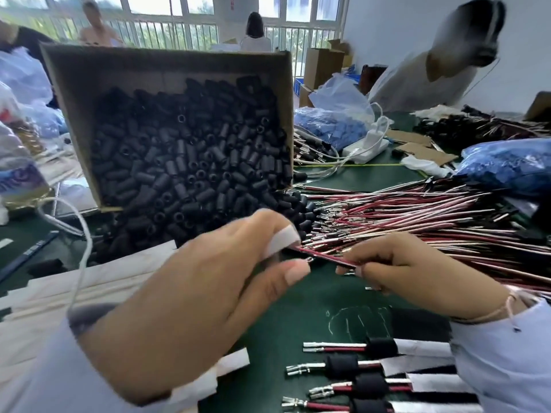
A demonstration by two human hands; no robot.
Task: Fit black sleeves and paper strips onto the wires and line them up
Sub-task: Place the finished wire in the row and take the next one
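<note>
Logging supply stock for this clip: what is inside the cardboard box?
Loose black sleeves fill the cardboard box and spill from its open near side onto the green table. The box floor is hidden beneath them.

Daylight comes through a row of tall windows (167, 13) with white railings (179, 34) at the back, green trees (35, 23) beyond. A plain white wall (387, 31) runs on the right, cardboard boxes (322, 67) standing by it. The surface (372, 177) is dark green.
</note>
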